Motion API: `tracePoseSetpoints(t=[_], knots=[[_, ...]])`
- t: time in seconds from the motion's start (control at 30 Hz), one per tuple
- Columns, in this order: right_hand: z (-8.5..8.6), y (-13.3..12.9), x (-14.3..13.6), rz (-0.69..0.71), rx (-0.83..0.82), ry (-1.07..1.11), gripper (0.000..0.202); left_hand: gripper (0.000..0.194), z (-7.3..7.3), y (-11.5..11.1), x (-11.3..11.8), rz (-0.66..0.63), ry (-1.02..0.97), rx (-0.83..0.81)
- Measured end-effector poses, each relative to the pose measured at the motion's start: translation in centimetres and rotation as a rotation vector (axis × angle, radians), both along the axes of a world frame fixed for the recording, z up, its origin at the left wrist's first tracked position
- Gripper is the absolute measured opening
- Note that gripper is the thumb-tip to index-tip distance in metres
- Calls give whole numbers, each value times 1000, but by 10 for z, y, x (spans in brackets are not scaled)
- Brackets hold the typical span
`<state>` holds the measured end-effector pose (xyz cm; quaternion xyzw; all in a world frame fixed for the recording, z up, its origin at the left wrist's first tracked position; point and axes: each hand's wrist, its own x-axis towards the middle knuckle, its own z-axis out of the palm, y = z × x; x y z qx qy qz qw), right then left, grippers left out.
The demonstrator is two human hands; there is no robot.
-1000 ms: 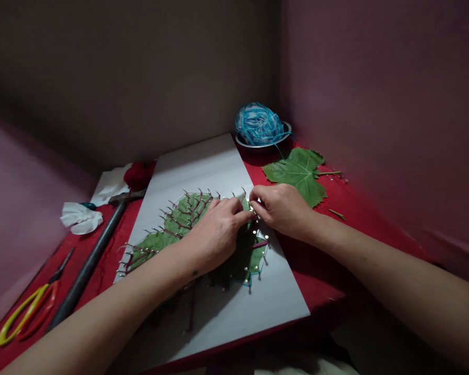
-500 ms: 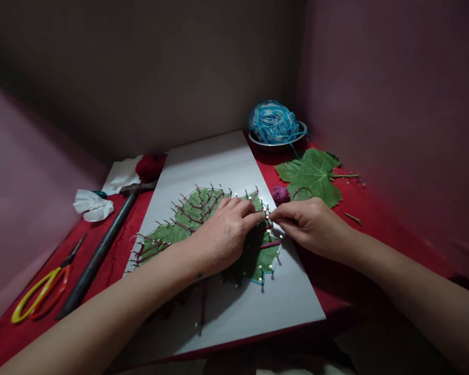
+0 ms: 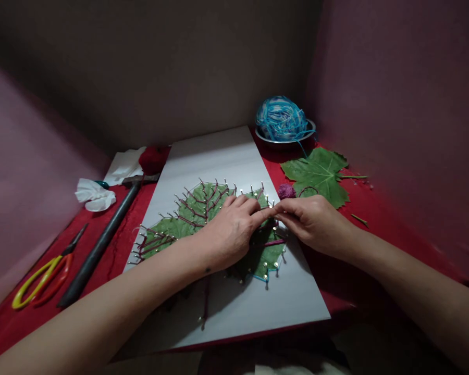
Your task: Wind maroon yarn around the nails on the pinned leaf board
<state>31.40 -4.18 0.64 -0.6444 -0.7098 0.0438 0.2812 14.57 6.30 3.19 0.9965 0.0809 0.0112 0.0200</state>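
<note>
A green leaf (image 3: 193, 202) lies on a white board (image 3: 219, 151), ringed with nails and laced with purple yarn (image 3: 271, 243); blue yarn (image 3: 258, 276) runs round nails at its lower right. My left hand (image 3: 236, 229) rests palm down over the leaf, index finger stretched to the nails at the right edge. There my right hand (image 3: 316, 221) pinches with thumb and index finger, touching the left fingertip; what it holds is too small to make out. Beyond it lies a small purple yarn ball (image 3: 286, 191).
At the back right, a metal bowl (image 3: 285, 141) holds blue yarn (image 3: 281, 119). A loose leaf (image 3: 320, 174) and a stem piece (image 3: 359, 220) lie right. To the left are a hammer (image 3: 105, 242), yellow-and-red scissors (image 3: 49, 276), white tissue (image 3: 96, 195) and a red yarn ball (image 3: 154, 159).
The view has shifted slightly. My right hand's pinching fingers have moved a little up against my left index fingertip, which now covers some nails.
</note>
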Motion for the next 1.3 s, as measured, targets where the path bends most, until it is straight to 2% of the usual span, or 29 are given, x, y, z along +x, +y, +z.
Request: tracePoseSetpoints(t=[0.13,0.33,0.5,0.83,1.0,1.13,1.3], knots=[[0,0,-3,-41,15,-135,26,48,-1,5,4,48,28,-41],[11,12,-4,-127,-57,66,18,60,-3,8,2,32,23,-7],[17,11,-1,-169,-87,20,17,58,-6,6,0,39,25,-4],[-20,-16,17,-69,17,-161,36,55,-6,4,2,26,45,64],[-21,-15,17,-20,57,-340,34,53,-4,4,3,18,58,53],[-19,-16,21,20,76,-480,34,49,8,10,1,14,35,-10],[-21,-18,23,21,86,-418,33,36,18,12,-8,41,-50,-36]])
